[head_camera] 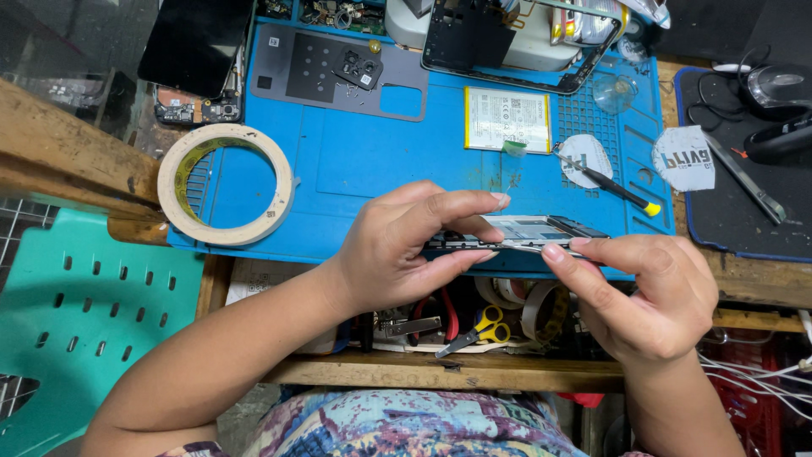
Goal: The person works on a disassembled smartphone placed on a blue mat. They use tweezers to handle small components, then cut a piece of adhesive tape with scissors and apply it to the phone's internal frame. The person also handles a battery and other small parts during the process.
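Phone frame (524, 233) between both hands; white battery (507, 119) beyond

Your blue work mat (364, 161) with loose phone parts and tools spread over it.

At your left, a roll of cream tape (227, 184) overhangs the mat's edge, with a teal plastic chair (76, 296) below it. A grey back cover (330, 72) lies at the top, a white battery (507, 119) to its right, and a yellow-tipped screwdriver (611, 187) beyond that. Yellow-handled scissors (478, 328) lie on the shelf beneath.
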